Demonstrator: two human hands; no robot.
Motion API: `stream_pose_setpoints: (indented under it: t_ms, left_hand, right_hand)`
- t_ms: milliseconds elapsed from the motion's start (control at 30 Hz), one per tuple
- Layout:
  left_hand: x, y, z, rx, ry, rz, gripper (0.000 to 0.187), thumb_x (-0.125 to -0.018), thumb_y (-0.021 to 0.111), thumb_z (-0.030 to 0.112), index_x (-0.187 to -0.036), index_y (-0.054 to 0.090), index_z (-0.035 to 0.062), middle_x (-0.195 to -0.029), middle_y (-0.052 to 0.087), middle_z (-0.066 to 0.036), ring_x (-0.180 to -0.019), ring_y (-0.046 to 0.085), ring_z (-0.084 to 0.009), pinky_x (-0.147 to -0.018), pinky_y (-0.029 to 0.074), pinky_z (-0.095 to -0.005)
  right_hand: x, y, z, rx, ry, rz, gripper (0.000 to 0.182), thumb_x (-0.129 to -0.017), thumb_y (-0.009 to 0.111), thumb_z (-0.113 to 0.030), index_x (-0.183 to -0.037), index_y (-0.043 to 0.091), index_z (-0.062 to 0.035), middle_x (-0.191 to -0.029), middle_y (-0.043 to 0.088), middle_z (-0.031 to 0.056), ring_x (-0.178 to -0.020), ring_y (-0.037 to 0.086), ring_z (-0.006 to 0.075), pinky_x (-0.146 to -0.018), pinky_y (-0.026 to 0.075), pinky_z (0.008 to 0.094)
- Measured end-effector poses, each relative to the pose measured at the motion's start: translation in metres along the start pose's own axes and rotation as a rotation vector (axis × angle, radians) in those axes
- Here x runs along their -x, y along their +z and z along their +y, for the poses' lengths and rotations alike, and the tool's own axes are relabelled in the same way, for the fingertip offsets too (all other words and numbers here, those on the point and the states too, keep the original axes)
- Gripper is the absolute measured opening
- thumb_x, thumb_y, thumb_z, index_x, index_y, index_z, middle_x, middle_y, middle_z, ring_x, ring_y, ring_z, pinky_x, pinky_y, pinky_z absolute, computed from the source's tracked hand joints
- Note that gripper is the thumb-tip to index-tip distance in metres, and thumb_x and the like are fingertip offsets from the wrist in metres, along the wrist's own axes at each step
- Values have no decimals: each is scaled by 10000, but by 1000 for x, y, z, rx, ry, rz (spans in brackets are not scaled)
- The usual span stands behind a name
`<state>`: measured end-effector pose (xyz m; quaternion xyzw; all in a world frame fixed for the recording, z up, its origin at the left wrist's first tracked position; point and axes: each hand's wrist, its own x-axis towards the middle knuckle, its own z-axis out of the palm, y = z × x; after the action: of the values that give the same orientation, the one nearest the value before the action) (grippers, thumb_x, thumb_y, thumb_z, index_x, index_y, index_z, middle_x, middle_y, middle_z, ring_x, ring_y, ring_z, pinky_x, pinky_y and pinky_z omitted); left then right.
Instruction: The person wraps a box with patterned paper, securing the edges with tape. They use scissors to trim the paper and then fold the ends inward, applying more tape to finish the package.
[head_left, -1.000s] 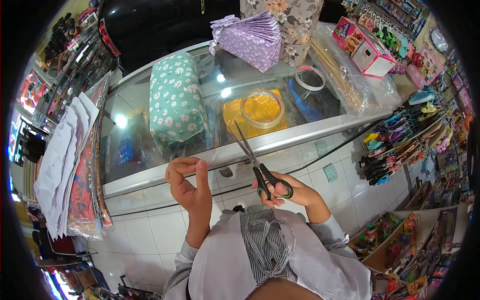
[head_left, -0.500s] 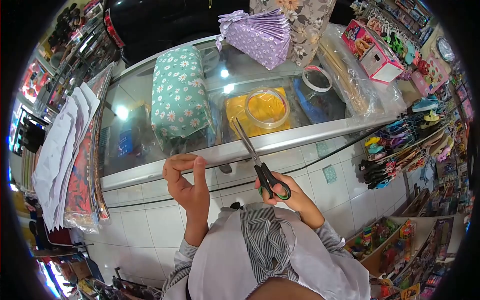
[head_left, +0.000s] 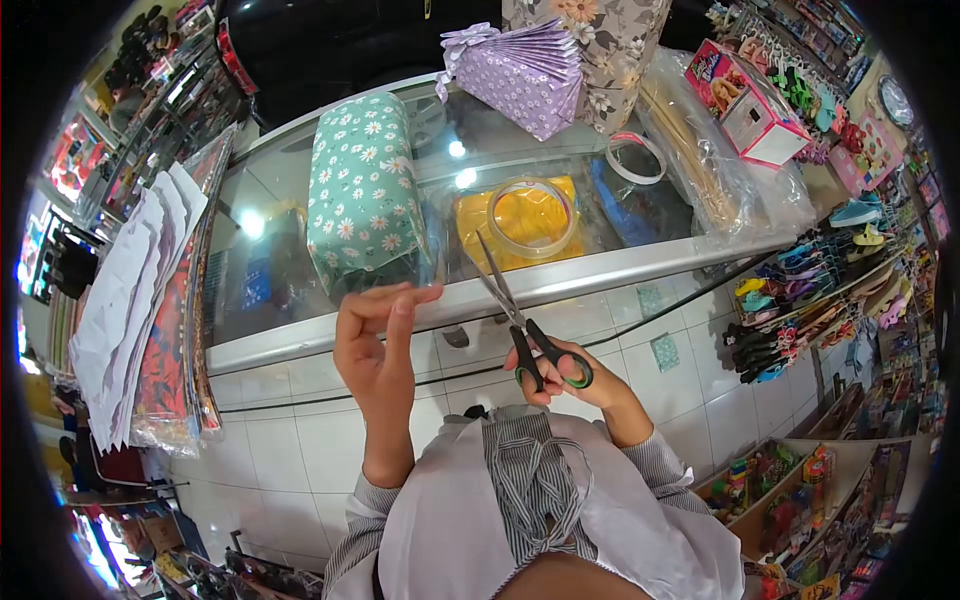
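Scissors (head_left: 513, 312) with black handles and green inner rings are in my right hand (head_left: 575, 375), fingers through the loops. Their blades point up and left towards the counter, slightly apart. My left hand (head_left: 375, 340) is raised at the counter's front edge, with thumb and forefinger together and the other fingers curled; anything between them is too small to make out. Just beyond it lies a parcel (head_left: 362, 185) wrapped in green daisy paper. A large roll of clear tape (head_left: 533, 218) lies on the glass beyond the blade tips.
The glass counter (head_left: 450, 305) has a metal front edge. On it are a purple flowered gift wrap with a pleated fan (head_left: 515, 80), a white tape roll (head_left: 635, 158), plastic-wrapped sticks (head_left: 700, 165) and a pink box (head_left: 750, 105). Paper sheets (head_left: 135, 300) hang at left.
My left forefinger has straightened to the right past the thumb, and that hand has risen slightly. The scissor handles have spread wider and the blades have parted a little more.
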<state>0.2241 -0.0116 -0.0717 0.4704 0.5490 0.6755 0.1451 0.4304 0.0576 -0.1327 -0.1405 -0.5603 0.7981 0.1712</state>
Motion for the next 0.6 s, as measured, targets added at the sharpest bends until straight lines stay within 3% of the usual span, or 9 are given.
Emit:
stream_pose_setpoints:
  t_ms: [33,167,267,467,600]
  left_hand:
    - [-4,2,3,43,-4,-6,106,-976,491,105,-890,498,41,-919,697,-163,-932,636,-190,-962,421,-349]
    - [-17,9,13,165,54,-20,114,-983,469,109,-895,490,41,-924,693,-167,-959,636,-207,-985,410,-370]
    - [-19,10,15,163,105,-1,109,-983,462,104,-895,484,45,-941,686,-172,-959,637,-212,-995,404,-386]
    - [-14,7,11,254,59,29,105,-975,456,96,-888,484,44,-958,672,-167,-964,626,-208,-983,410,-395]
    - [-9,7,10,245,31,32,108,-970,457,99,-881,485,44,-955,667,-151,-951,616,-197,-968,416,-383]
  right_hand:
    - [-1,-4,0,2,40,-20,964,-733,465,-824,-1154,461,43,-643,497,42,-567,423,103,-530,315,230]
    - [-1,-11,-7,55,60,-82,999,-721,462,-841,-1169,443,51,-670,502,55,-575,384,100,-532,296,234]
    - [3,-13,-19,120,-2,-132,791,-839,448,-732,-1160,492,-11,-698,514,-7,-585,377,62,-550,303,212]
    - [14,-32,-23,94,110,-287,928,-759,423,-826,-1183,469,-1,-734,532,25,-615,409,79,-566,309,208]
    - [10,-33,-9,-116,145,-435,1051,-688,385,-899,-1217,434,8,-753,546,85,-640,458,105,-552,300,210]
